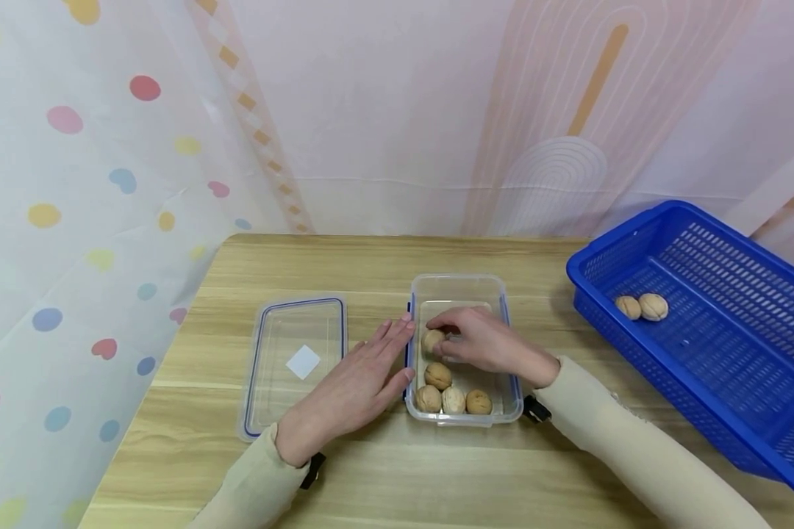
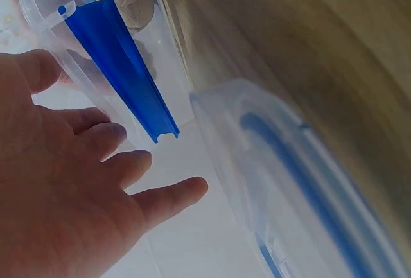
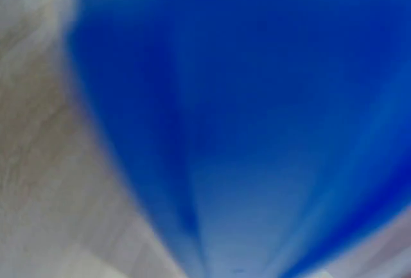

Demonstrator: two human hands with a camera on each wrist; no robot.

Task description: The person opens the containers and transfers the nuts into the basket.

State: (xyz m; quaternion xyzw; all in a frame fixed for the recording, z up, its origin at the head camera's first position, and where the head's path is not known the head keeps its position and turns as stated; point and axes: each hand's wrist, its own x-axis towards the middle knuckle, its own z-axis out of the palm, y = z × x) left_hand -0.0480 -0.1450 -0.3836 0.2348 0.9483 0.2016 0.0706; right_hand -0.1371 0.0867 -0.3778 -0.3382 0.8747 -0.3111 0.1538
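A clear plastic box [image 1: 459, 423] stands on the table with several walnuts [image 1: 439, 375] gathered at its near end. My right hand [image 1: 479, 339] reaches into it and grips a walnut [image 1: 431, 341] between thumb and fingers, by the left wall. On the outside of that wall rests my left hand [image 1: 364, 382], fingers extended, fingertips at the rim. In the left wrist view a blue side clip [image 2: 122, 66] hangs down beside the spread fingers [image 2: 170, 202]. Another blue clip [image 3: 257, 111] fills the right wrist view, blurred, and hides the right hand there.
The box's clear lid [image 1: 271, 330], with a blue seal and a white label [image 1: 302, 361], lies left of the box. A blue perforated basket [image 1: 642, 375] at the right holds two walnuts [image 1: 653, 307]. A patterned curtain [image 1: 384, 110] hangs behind the wooden table [image 1: 397, 257].
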